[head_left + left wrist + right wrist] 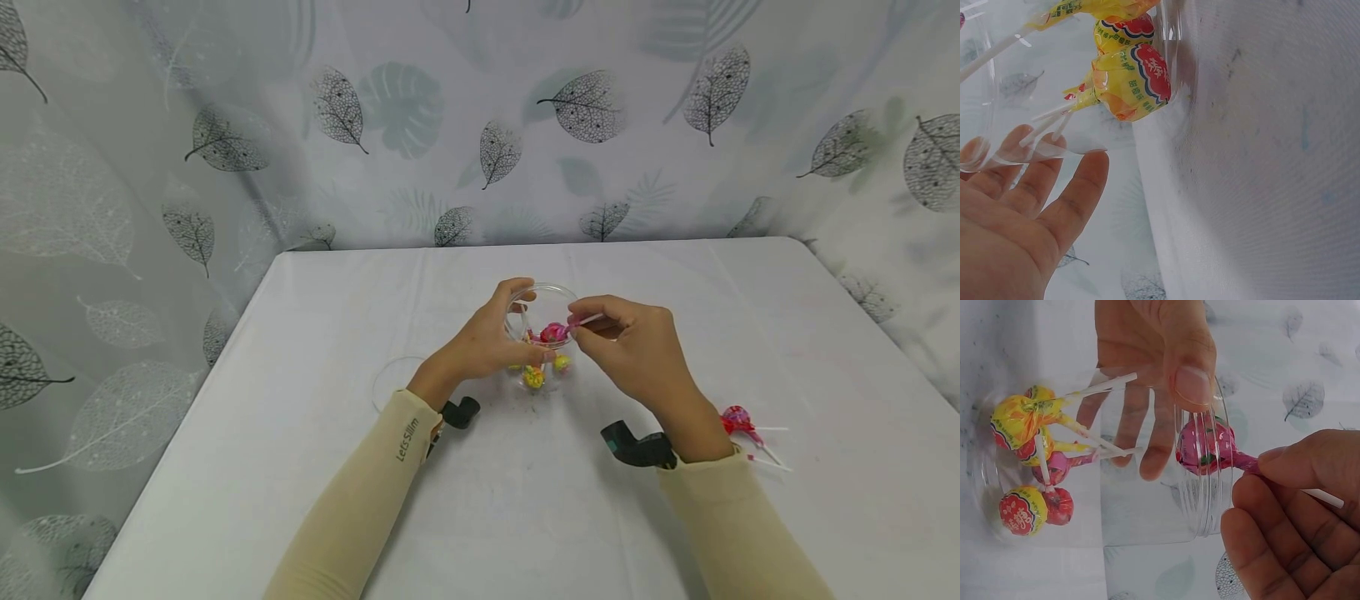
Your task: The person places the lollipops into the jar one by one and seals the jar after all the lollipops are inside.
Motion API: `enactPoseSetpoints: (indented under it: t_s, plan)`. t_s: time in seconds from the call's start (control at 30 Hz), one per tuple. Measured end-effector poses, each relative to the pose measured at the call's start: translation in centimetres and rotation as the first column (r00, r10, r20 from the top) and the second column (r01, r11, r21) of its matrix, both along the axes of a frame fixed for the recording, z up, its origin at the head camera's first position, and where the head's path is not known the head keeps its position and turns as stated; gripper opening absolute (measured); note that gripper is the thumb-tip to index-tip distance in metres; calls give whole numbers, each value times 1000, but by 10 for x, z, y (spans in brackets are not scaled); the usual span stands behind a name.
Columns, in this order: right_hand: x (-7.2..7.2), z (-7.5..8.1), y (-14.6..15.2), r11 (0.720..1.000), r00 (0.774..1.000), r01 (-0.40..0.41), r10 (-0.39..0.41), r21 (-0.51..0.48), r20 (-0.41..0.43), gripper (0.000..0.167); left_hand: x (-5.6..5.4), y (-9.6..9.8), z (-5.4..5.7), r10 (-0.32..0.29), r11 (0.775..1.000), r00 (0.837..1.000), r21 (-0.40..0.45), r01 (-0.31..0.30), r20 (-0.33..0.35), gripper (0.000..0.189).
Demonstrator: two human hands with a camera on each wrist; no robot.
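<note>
My left hand [483,340] grips a clear plastic jar [1147,522] near its threaded mouth, thumb on the near side and fingers round the far side. My right hand [637,346] pinches a pink lollipop [1207,447] at the twisted wrapper below its head. The lollipop's head is within the jar's mouth, while its white stick points out past my fingers. Inside, at the jar's bottom, lie several lollipops, among them a yellow one [1135,84] with a red label and a small pink one [1054,467].
Left of the jar, a clear round lid [375,383] lies on the white-covered table [300,333], partly behind my left forearm. Several pink and red lollipops [738,421] lie beside my right wrist. Leaf-patterned cloth [510,100] hangs behind the table.
</note>
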State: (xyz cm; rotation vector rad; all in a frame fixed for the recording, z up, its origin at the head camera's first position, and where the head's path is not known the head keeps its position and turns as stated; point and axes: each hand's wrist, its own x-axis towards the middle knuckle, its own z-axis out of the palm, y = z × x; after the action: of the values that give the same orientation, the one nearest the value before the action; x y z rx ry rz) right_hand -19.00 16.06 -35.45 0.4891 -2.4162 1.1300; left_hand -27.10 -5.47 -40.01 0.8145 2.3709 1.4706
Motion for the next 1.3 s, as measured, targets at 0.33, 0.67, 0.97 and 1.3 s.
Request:
enactPoseSetpoints:
  t_s: [0.33,0.67,0.97,1.3]
  plan:
    - [0,0,-1,999,1000,-11,11,38,-15,18,1,0,1,9,1000,1000,-8,-9,6,102]
    - [0,-1,1,999,999,-37,38,33,-36,18,1,0,0,3,1000,1000,0,-3,2,99]
    - [0,2,10,1000,1000,14,-13,24,-12,21,0,1,2,1,1000,1000,-3,-1,4,97]
    - [4,17,56,973,963,229,-231,30,137,33,1,1,1,4,1000,1000,-13,-4,3,98]
